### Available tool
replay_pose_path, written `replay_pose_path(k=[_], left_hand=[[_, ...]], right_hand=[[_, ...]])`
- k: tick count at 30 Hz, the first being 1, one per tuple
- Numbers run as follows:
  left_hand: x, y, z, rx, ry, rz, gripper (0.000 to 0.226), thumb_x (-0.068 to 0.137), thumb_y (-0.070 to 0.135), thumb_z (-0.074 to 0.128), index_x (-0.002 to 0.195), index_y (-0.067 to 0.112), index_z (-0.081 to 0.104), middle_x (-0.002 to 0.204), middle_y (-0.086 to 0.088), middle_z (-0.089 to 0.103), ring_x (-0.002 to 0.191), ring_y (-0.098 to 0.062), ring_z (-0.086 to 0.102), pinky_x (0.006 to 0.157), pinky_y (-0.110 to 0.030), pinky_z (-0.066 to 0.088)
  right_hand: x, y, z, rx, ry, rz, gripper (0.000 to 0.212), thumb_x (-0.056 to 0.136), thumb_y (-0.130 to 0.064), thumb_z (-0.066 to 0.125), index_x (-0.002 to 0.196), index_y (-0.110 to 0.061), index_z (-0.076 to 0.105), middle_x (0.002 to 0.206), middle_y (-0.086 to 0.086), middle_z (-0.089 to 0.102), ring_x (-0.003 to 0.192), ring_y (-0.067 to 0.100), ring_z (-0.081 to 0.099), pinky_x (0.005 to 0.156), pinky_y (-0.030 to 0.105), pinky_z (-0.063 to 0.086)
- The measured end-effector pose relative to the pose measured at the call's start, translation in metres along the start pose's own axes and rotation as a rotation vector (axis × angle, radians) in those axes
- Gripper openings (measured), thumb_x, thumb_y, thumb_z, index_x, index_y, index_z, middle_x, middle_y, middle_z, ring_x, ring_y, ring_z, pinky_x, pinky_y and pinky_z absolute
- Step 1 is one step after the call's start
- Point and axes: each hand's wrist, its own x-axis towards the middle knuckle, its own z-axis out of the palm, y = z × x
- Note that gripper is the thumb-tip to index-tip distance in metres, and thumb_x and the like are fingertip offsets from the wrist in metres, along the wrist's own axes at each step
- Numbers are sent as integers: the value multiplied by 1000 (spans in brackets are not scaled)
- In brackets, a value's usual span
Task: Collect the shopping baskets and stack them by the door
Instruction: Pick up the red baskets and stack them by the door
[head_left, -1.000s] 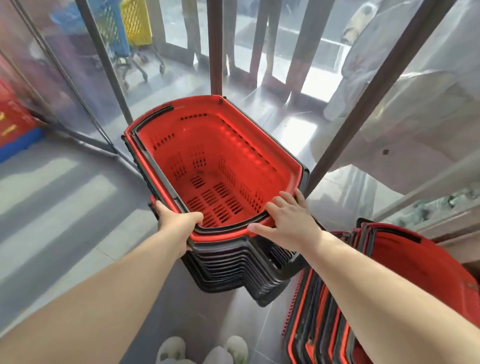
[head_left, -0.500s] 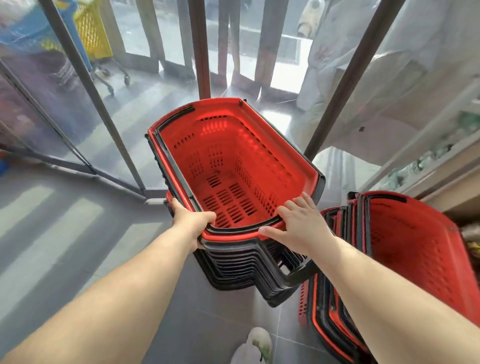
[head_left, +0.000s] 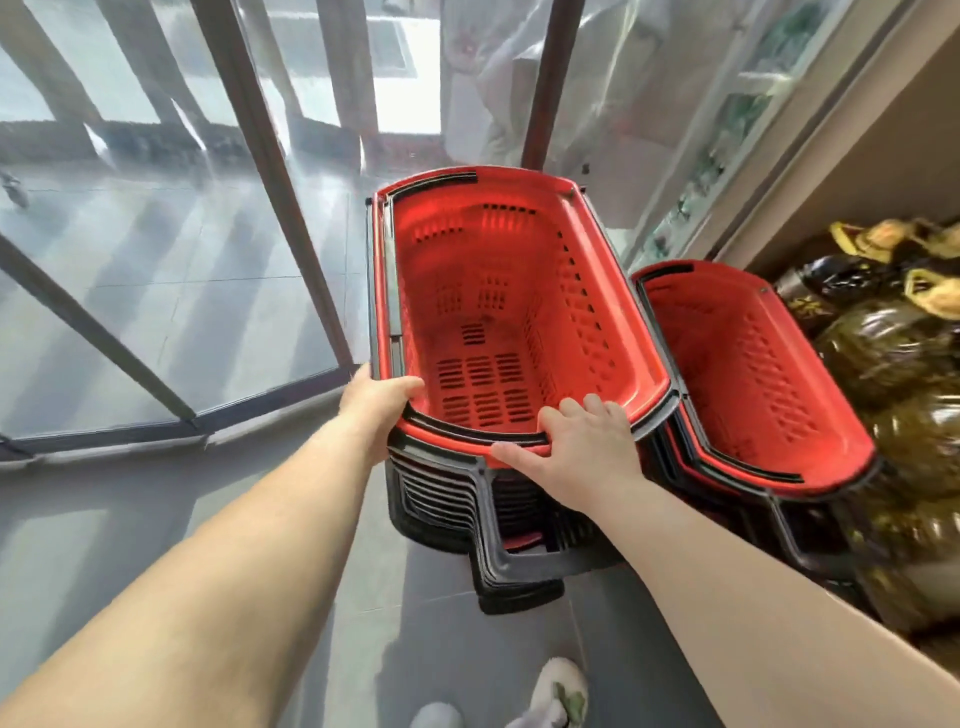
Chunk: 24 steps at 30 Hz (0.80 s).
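Both hands are on the near rim of the top red basket (head_left: 519, 291). The left hand (head_left: 379, 397) is curled round the corner. The right hand (head_left: 576, 452) is hooked over the edge, thumb stretched along it. The basket sits nested on a stack (head_left: 447, 499) by the glass door (head_left: 156, 291), just beside a second stack (head_left: 753, 374). The bottles (head_left: 883, 353) on the right have labels too blurred to read.
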Motion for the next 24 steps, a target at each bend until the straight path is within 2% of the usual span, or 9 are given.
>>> replay_pose_path(k=[4,7,8,11,12,18,20,22,24], left_hand=[[13,3,-4,95,-86,-28,31,71,16,63,100,23,53,69,-9,63,50,-23,65,53,-39,57],[8,-3,7,26,-28,15,28,68,11,60,95,18,57,52,-1,62,40,-17,63,47,-32,53],[7,-4,10,14,-5,19,34,66,12,61,100,16,58,51,-2,62,39,-16,62,49,-32,53],[10,-4,16,-36,18,7,64,62,15,63,125,12,50,72,-14,66,39,-16,61,52,-36,54],[11,-4,17,-42,19,7,63,62,16,63,124,14,50,73,-12,66,41,-16,62,53,-37,55],[13,-6,21,-8,98,69,33,54,23,62,87,22,56,62,0,61,55,-24,65,62,-46,60],[14,-8,19,47,134,114,33,56,29,65,88,25,58,77,-4,70,73,-29,71,74,-51,60],[16,-8,16,273,256,226,57,61,40,67,116,25,61,109,-6,72,102,-30,67,92,-44,54],[9,-5,13,557,390,337,76,72,50,67,140,26,43,131,-5,62,120,-31,56,99,-44,45]], right_hand=[[-14,-10,9,24,77,64,91,69,-91,7,83,-22,65,88,-1,65,94,26,56,92,52,41],[-4,10,2,6,66,-1,89,67,-92,9,77,-21,61,84,-1,62,89,24,54,92,47,40],[1,17,-1,4,49,-20,87,66,-92,10,76,-21,59,84,-1,61,88,23,52,90,45,40],[11,26,1,6,51,-52,82,63,-94,8,73,-24,51,80,-5,55,84,19,47,82,41,39],[12,27,3,-2,66,-59,81,63,-94,7,72,-25,49,78,-6,52,82,18,46,80,40,39],[12,28,2,-9,64,-46,80,62,-94,7,71,-25,48,76,-7,51,80,19,47,79,40,39],[9,23,1,-27,49,-21,83,62,-94,4,75,-25,50,79,-5,52,85,22,50,85,44,40],[6,15,-3,-49,-29,-5,96,60,-94,0,88,-25,60,92,0,59,98,26,51,100,50,34],[3,4,-7,-38,-113,36,104,61,-94,2,109,-23,61,111,6,61,116,31,47,113,54,16]])
